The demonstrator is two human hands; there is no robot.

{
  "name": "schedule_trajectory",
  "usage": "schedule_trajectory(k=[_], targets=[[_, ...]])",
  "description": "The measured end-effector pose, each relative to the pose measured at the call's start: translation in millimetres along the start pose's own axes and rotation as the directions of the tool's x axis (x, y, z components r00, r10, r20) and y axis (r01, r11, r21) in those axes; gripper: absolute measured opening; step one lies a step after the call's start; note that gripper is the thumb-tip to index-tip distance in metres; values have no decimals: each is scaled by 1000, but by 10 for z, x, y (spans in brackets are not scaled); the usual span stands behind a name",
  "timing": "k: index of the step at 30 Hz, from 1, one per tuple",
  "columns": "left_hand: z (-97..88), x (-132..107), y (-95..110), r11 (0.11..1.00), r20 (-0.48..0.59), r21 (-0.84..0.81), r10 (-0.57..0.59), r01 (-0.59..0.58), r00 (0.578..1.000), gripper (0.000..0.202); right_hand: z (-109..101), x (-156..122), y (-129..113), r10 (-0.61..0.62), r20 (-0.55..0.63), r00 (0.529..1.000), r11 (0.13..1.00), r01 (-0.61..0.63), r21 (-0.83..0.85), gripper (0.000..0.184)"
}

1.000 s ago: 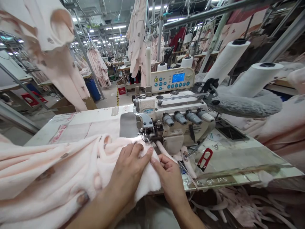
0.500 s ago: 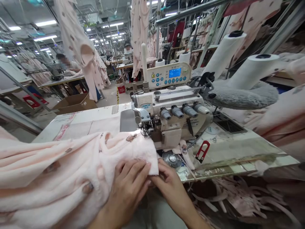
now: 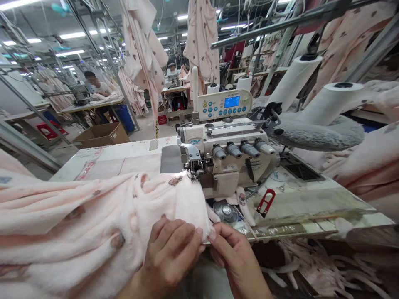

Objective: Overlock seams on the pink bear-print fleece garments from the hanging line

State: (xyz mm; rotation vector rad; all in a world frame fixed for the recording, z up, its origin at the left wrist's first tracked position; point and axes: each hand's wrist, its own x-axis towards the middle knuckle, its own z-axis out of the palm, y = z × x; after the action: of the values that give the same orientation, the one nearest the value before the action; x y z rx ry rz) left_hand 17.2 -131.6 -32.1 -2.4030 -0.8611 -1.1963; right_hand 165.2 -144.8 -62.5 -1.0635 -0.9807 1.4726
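A pale pink fleece garment with small brown bear prints spreads over the left of the table and runs under the presser foot of an overlock sewing machine. My left hand has its fingers bent together on the fabric near its front edge. Just to the right, my right hand pinches the fabric's corner between thumb and forefinger. The fabric lies fairly flat from the hands up to the machine's needle area. Part of the cloth under my left hand is hidden.
Red-handled thread snips lie on the table right of the machine. White thread cones stand behind it, beside grey fluffy material. Fabric scraps hang below the table edge. A cardboard box and a seated person are further back.
My right hand has shifted from behind the fabric's edge to pinching its corner in front. Both hands sit slightly lower, and the cloth between them and the machine looks smoother. The view has tilted.
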Motion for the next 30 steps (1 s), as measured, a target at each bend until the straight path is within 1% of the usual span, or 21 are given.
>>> schedule_trajectory(k=[1,2,3,4,5,6,7,8,9,10,11,12,13,14,16,17,18,19,21,26,30], targets=[[4,5,-16,1000,7,-4,16,-16,1000,12,-16,-7,0,-18,13,1000,1000,18,-21,38],[4,12,-31,999,17,-8,34,-34,999,12,-39,-9,-7,-69,19,997,994,70,-85,36],[3,19,-42,999,22,-11,47,-47,999,12,-70,-4,-21,-164,10,986,969,162,-186,31],[0,27,-47,998,20,-10,55,-55,998,12,-104,7,-40,-301,1,954,904,286,-316,22],[-3,35,-44,998,20,-7,59,-59,998,12,-139,26,-62,-456,19,890,789,414,-454,11],[-6,45,-34,998,23,-4,63,-63,998,12,-171,52,-87,-599,69,798,630,522,-575,15],[-10,59,-20,997,25,-3,73,-73,997,11,-196,83,-114,-708,143,691,454,601,-658,27],[-15,80,-7,996,27,-9,88,-88,996,11,-212,115,-140,-770,230,595,295,651,-699,34],[-21,111,-2,995,39,-28,99,-98,994,9,-219,148,-165,-791,315,524,174,687,-706,34],[-29,153,-11,994,63,-66,96,-92,993,7,-218,177,-185,-794,381,474,94,715,-693,30],[-37,208,-41,992,106,-117,64,-51,992,9,-214,201,-200,-795,421,436,47,737,-675,26],[-42,272,-94,987,168,-156,-3,29,986,12,-207,220,-206,-798,442,410,24,754,-656,22],[-40,342,-170,977,238,-158,-103,144,966,13,-203,233,-205,-800,450,397,19,767,-642,19],[-28,414,-265,955,298,-115,-229,273,926,13,-202,241,-195,-803,451,391,20,773,-634,18],[30,541,-476,879,370,50,-458,475,808,12,-215,248,-164,-811,442,383,18,771,-636,19],[73,589,-576,840,389,123,-530,528,753,13,-227,249,-148,-814,439,380,15,769,-639,20],[120,624,-660,816,411,164,-567,554,714,13,-241,251,-136,-816,439,376,9,768,-640,21],[166,647,-727,804,438,175,-581,569,686,11,-254,254,-130,-817,441,372,3,767,-642,21],[240,670,-809,794,471,160,-584,587,661,6,-272,268,-136,-816,445,368,-10,762,-648,21],[297,699,-911,771,480,133,-599,623,640,5,-262,354,-208,-807,432,402,7,739,-674,23],[344,732,-1040,758,472,138,-617,638,630,4,-234,458,-245,-801,447,397,-13,736,-677,23]])
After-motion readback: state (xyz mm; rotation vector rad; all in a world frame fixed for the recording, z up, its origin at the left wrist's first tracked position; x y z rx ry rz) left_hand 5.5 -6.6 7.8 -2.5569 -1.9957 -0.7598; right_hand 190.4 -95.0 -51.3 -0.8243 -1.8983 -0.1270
